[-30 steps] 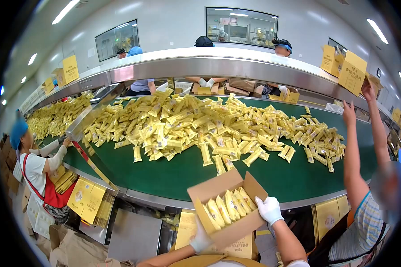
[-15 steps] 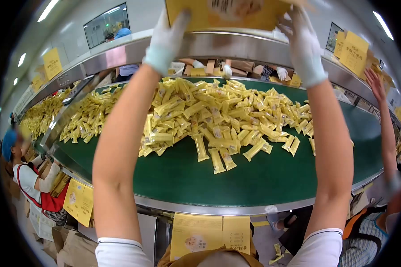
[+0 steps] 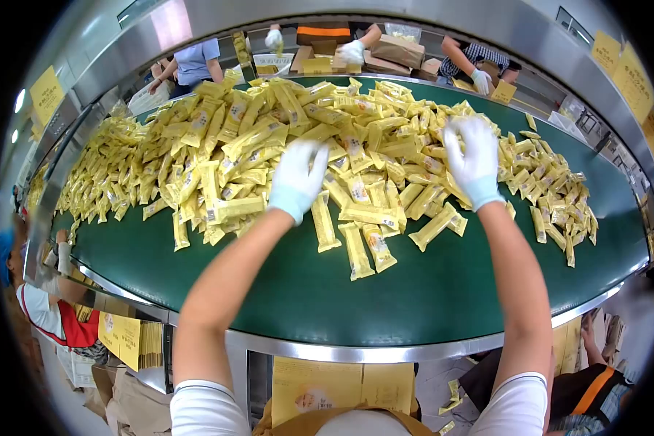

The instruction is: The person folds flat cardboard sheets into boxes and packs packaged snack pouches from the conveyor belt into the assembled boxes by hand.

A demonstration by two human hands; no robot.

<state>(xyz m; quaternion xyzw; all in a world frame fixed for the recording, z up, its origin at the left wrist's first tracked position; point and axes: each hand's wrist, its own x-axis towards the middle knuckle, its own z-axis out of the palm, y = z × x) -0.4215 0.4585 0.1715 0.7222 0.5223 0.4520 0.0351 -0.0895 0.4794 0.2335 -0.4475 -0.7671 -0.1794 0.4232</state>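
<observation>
Both my hands wear white gloves with pale blue cuffs and reach over a large heap of yellow wrapped snack packets (image 3: 232, 145). My left hand (image 3: 299, 174) lies at the front middle of the heap, thumb apart from the fingers, its fingertips blurred against the packets. Farther right, my right hand (image 3: 474, 156) is over the heap with fingers spread and nothing visible in it. Whether either hand presses on the packets I cannot tell. A few loose packets (image 3: 356, 251) lie between my forearms on the green conveyor belt (image 3: 327, 305).
A metal rail (image 3: 363, 354) edges the belt on my side. Below it lies a flattened yellow carton (image 3: 316, 385). Folded cartons (image 3: 123, 338) are stacked at left beside a co-worker in a red apron (image 3: 76, 323). Across the belt, co-workers' gloved hands (image 3: 352, 52) work near brown boxes (image 3: 396, 52).
My hands have come down from the overhead shelf, where they held a yellow carton, to the packet heap. The carton is no longer in them. The view has tilted.
</observation>
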